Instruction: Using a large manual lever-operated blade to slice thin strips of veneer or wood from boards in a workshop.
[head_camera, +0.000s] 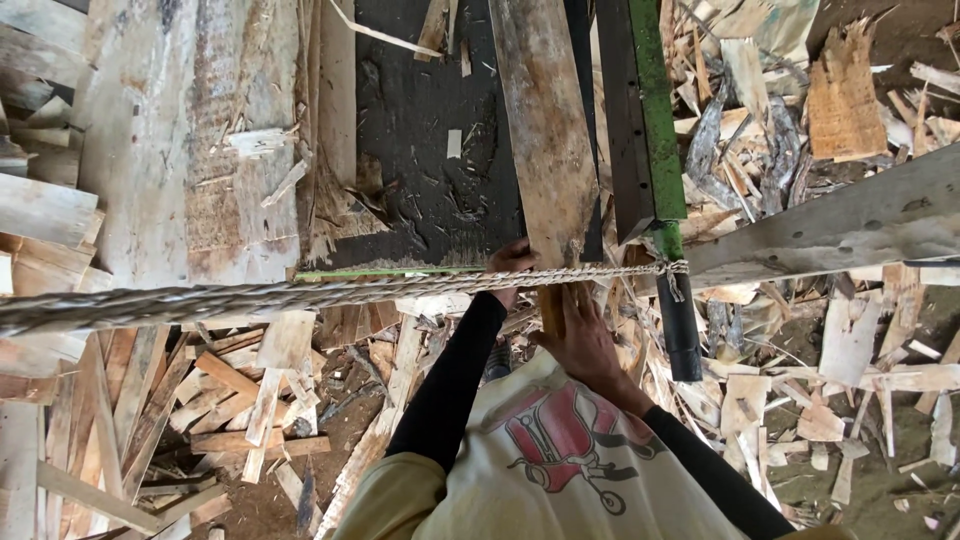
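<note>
The left hand (512, 258) is seen closed on the near end of a long wooden plank (545, 130), its grip pressed around the plank's left edge. The right hand (580, 335) is laid against the same near end from below, fingers curled about it; whether that grip is fully pressed together cannot be told, since a twisted rope (300, 293) crosses in front. Both forearms are covered by black sleeves.

The plank is held lengthwise, running away from the person over a dark surface (430, 150) that is scattered with chips and splinters. Just beside the plank on the right, a green-edged metal bar (655, 110) is seen, ending in a black cylindrical handle (680, 330). The rope is stretched from the left edge of the view across to this bar, where it is tied.

On the left of the dark surface, broad weathered boards (150, 140) are stacked. A grey plank (830, 225) is set at a slant on the right.

The earthen floor (880, 480) is covered with wood offcuts (240, 400), split strips and bark pieces on both sides of the person. No walls are shown in the view.
</note>
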